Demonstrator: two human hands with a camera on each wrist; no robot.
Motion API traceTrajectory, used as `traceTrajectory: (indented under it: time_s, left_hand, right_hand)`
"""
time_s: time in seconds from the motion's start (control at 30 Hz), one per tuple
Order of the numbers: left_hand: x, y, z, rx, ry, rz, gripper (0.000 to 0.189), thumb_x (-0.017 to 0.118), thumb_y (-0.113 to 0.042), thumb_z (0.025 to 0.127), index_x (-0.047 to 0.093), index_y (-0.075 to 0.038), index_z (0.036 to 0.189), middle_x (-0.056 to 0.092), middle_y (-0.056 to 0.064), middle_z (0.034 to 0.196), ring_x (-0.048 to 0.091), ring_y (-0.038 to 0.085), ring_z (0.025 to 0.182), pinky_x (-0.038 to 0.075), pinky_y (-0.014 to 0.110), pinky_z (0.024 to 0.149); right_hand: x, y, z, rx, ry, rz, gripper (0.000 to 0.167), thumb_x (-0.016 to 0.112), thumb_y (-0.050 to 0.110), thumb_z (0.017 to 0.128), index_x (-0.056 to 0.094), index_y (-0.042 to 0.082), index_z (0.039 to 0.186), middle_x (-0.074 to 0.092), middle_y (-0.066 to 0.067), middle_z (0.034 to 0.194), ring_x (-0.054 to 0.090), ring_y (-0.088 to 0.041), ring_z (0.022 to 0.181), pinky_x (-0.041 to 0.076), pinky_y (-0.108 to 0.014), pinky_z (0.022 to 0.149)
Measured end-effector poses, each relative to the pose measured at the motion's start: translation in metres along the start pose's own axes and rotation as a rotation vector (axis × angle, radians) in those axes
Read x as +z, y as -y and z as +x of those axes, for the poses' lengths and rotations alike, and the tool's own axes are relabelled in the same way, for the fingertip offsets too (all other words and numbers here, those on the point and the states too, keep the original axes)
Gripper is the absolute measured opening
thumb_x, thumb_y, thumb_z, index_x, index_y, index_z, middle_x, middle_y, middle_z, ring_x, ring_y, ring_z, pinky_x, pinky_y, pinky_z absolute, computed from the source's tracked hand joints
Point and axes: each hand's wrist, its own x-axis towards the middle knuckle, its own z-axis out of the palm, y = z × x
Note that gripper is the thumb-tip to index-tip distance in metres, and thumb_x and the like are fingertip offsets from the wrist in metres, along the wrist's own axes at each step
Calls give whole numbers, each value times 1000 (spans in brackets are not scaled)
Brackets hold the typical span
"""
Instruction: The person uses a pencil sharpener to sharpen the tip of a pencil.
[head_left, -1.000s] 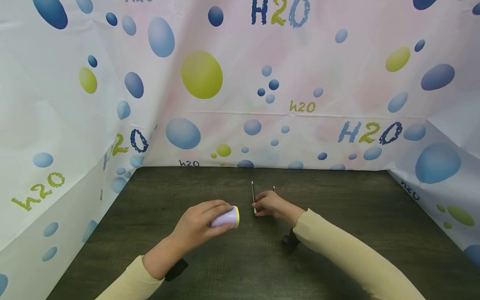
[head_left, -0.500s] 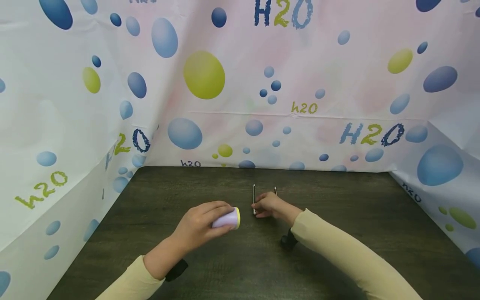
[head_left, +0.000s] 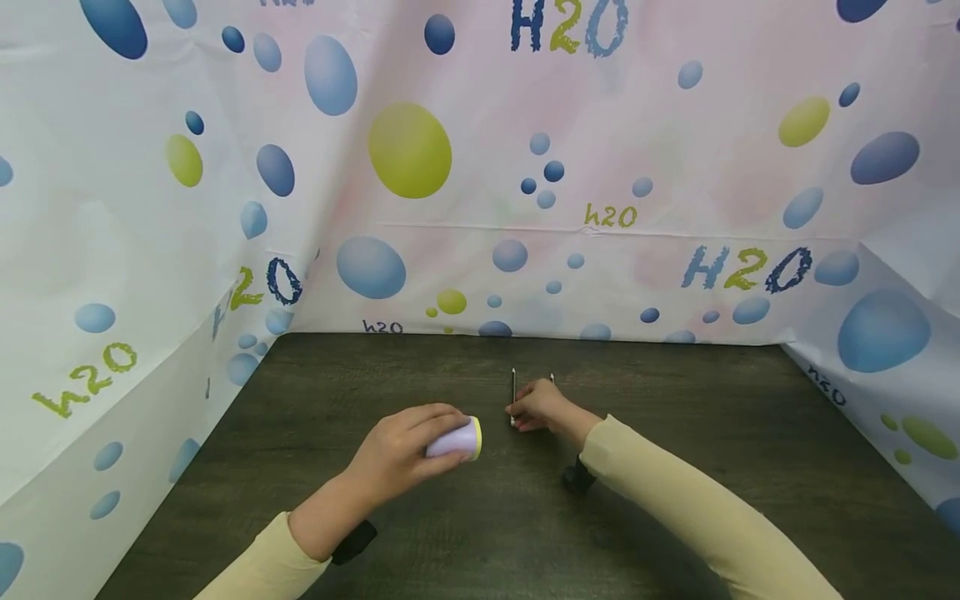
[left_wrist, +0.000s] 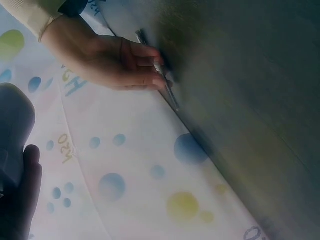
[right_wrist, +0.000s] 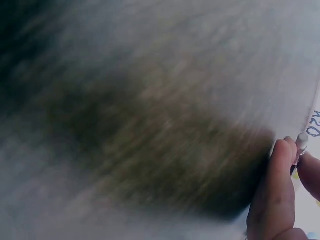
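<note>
In the head view my left hand [head_left: 408,442] grips a lavender cup [head_left: 450,439] with a yellow rim. The cup lies on its side in the grip, its rim facing right. Further right, my right hand [head_left: 543,407] pinches a thin dark pencil [head_left: 513,387] near its white eraser end, between thumb and fingers. The pencil's tip points to the back of the table. A second pencil [head_left: 552,377] shows only its tip behind the right hand. In the right wrist view the white eraser [right_wrist: 302,140] sticks out between the fingertips.
Both hands are over a dark wood-grain table [head_left: 450,533]. A white sheet [head_left: 637,150] printed with blue and green bubbles and "H2O" closes off the back and both sides.
The pencil in my right hand has turned slightly and now points straighter to the back. My left hand keeps its grip on the cup, almost still. The head view has shifted a little.
</note>
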Motion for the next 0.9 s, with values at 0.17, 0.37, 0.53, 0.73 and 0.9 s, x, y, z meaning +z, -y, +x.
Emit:
traceTrajectory:
  time_s: [0.17, 0.37, 0.53, 0.73, 0.9]
  left_hand:
    - [-1, -1, -2, -40, 25, -14, 31, 71, -35, 97, 75, -8, 110, 76, 5, 104, 74, 18, 89, 61, 30, 75]
    - [-1, -3, -2, -81, 49, -26, 34, 83, -30, 86, 74, -7, 111, 76, 5, 107, 74, 18, 91, 60, 30, 75]
    - [-2, -4, -2, -118, 75, -45, 50, 91, -28, 71, 74, -7, 113, 75, 6, 109, 73, 19, 94, 61, 31, 77]
    - [-4, -5, 1, -193, 106, -55, 54, 94, -20, 67, 73, -6, 114, 75, 7, 111, 73, 21, 97, 61, 34, 79]
    - [-4, -6, 3, -244, 116, -59, 51, 93, -16, 70, 73, -6, 115, 74, 7, 112, 72, 21, 97, 61, 35, 77]
  right_hand:
    - [2, -1, -2, -10, -9, -58, 33, 67, -1, 95, 53, -10, 124, 67, -8, 86, 60, -11, 62, 60, -26, 62]
    - [5, -1, -4, -7, -35, -104, 29, 70, -1, 93, 55, -7, 117, 62, -6, 79, 61, -12, 60, 60, -28, 61]
    - [6, -1, -5, -11, -45, -114, 30, 71, -1, 91, 55, -7, 116, 61, -6, 78, 61, -12, 59, 60, -29, 60]
    - [6, 0, -3, -22, -59, -136, 33, 72, -2, 91, 54, -7, 118, 62, -6, 77, 60, -11, 58, 60, -28, 59]
    - [6, 1, -2, -34, -70, -152, 33, 72, -2, 90, 53, -6, 118, 60, -7, 79, 60, -10, 57, 60, -29, 60]
